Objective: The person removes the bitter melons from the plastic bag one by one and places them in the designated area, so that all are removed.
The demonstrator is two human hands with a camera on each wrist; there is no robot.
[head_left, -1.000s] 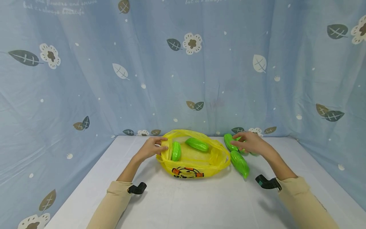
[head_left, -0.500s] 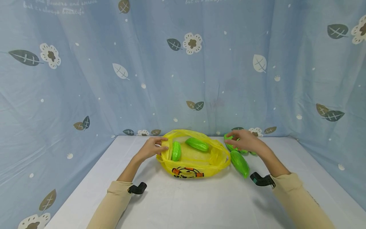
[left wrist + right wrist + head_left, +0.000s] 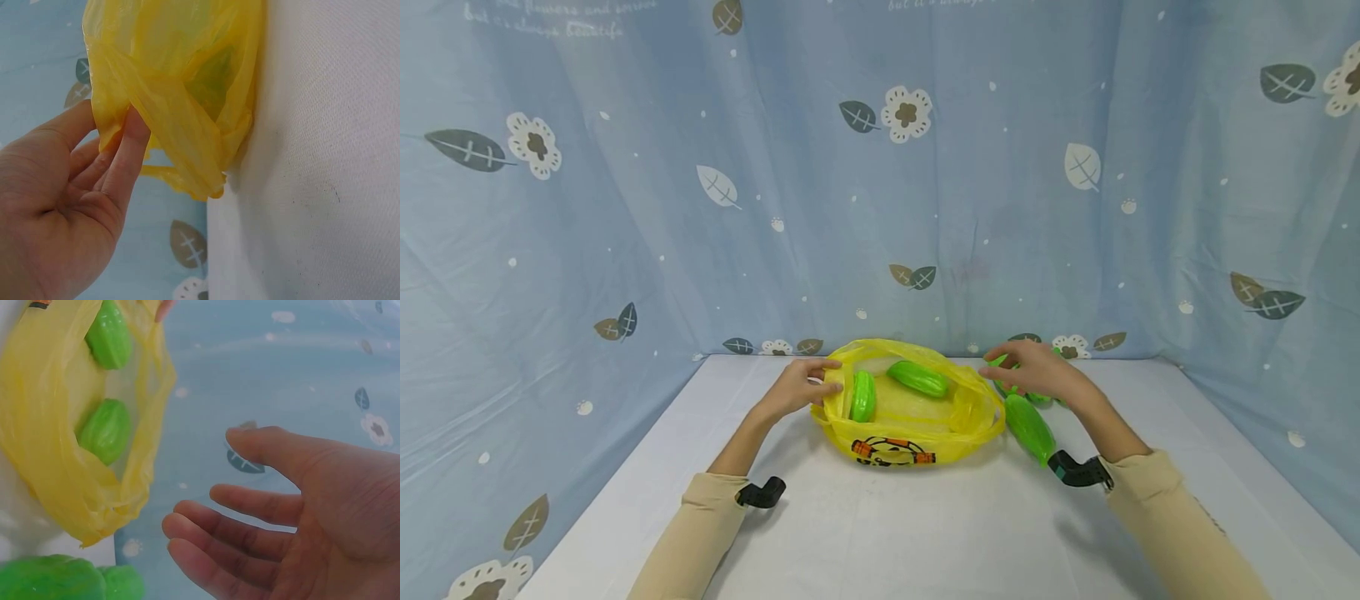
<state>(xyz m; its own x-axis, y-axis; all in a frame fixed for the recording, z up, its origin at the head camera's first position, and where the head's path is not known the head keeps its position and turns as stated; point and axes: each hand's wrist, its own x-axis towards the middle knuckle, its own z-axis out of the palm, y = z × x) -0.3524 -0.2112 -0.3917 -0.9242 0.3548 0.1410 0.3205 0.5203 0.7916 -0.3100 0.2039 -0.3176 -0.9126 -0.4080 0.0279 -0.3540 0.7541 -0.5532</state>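
Bag (image 3: 895, 429): yellow and thin, mid table (image 3: 880, 533), its mouth spread wide with twelve o'clock toward the curtain (image 3: 790, 125); I'd say it sits central so both hands can reach it.
Left hand (image 3: 793, 387): at nine o'clock, thumb and fingers pinching the rim, the film caught between them; likely because such limp plastic would sag inward if nobody steadied it.
Bag's inside: an upright-looking gourd (image 3: 863, 396) lies lengthwise just inside the nine o'clock wall, and a slanted gourd (image 3: 918, 378) near twelve; the two stand apart.
Right hand (image 3: 1037, 371): about two o'clock, over the pile, fingers loosely bent, thumb well away from them, nothing between; my guess is that the spread suits a gourd's thickness.
Three o'clock side: a loose gourd (image 3: 1030, 427) lies just outside the rim, tip pointing toward five; whether it touches the bag I can't tell. Beyond it, more gourds (image 3: 1037, 399) are partly hidden by the hand, too covered to count. Their spot seems chosen for the right hand's short reach.
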